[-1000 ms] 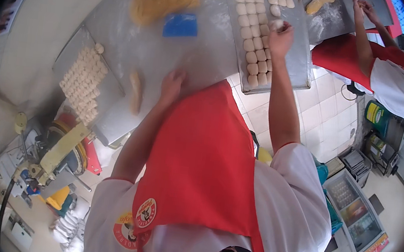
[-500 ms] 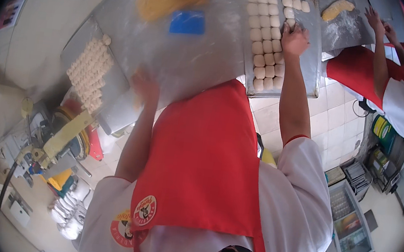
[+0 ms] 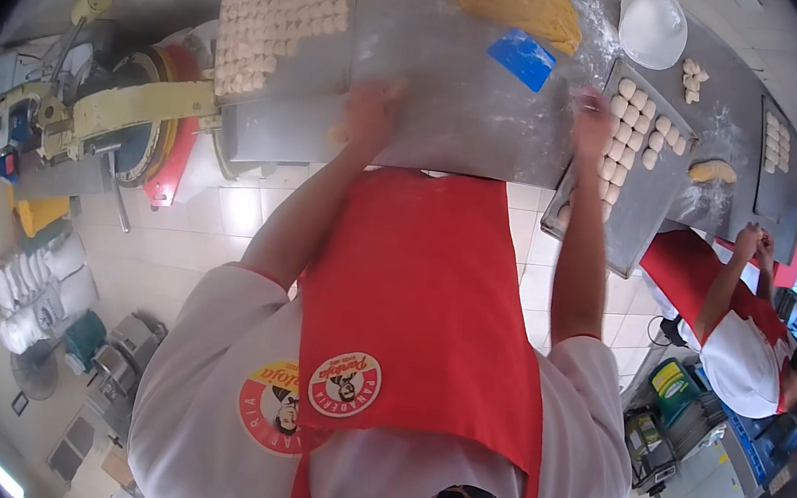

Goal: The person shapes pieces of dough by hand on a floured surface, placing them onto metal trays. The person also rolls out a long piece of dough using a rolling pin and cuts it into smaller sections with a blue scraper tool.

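Over the steel table (image 3: 424, 118), my left hand (image 3: 369, 121) is closed and slightly smeared by motion. Pale dough (image 3: 397, 88) pokes out at its fingers and by the heel of the palm. My right hand (image 3: 591, 128) is blurred beside the left edge of a metal tray (image 3: 637, 214); its fingers are too smeared to read. Rows of round dough pieces (image 3: 622, 149) sit on that tray, partly behind my right forearm. Between and beyond my hands lie a blue scraper (image 3: 522, 58) and a large slab of yellowish dough (image 3: 518, 3).
Many small dough balls (image 3: 282, 26) cover the table's left part. A white bowl (image 3: 653, 26) stands at the far right, near a dough roll (image 3: 712, 172). A co-worker in a red apron (image 3: 679, 274) works at right. A machine with a cream arm (image 3: 142, 108) stands left.
My right hand has come off the dough pieces on the tray to its left edge. My view has swung, so the table's things sit farther right. My left hand stays over the table.
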Tool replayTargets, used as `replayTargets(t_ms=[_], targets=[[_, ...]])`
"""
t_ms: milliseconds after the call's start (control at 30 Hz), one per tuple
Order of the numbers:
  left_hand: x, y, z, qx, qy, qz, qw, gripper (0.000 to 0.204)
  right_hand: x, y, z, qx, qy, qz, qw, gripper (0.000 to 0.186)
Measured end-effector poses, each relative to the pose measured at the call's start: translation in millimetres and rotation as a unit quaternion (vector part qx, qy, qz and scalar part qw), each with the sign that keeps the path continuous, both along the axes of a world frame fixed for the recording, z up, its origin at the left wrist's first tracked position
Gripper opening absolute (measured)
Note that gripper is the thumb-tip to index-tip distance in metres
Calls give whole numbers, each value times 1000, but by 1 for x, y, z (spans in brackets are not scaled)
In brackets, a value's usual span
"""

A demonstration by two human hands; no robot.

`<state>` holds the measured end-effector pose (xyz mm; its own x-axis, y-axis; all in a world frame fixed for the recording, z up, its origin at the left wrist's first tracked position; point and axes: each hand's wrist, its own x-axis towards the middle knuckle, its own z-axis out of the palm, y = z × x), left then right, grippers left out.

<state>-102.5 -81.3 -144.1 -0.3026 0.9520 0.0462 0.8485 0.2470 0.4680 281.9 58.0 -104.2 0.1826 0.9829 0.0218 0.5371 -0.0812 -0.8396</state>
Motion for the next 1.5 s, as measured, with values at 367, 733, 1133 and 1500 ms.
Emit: replayTargets(t_ms=[367,733,1133,1500], targets=[[-36,-35,34,118,-114,-197,967,30,-253,-89,16,-205,5,357,911,37],[-136,20,46,112,-36,49,992,42,-251,-23,45,-285,292,128,904,20],[-236,68,51,40,-330,196,923,16,-161,-89,63,-326,297,100,892,30],[42,55,144,-37,-740,72,668,18,-197,-66,111,-79,213,135,964,30]])
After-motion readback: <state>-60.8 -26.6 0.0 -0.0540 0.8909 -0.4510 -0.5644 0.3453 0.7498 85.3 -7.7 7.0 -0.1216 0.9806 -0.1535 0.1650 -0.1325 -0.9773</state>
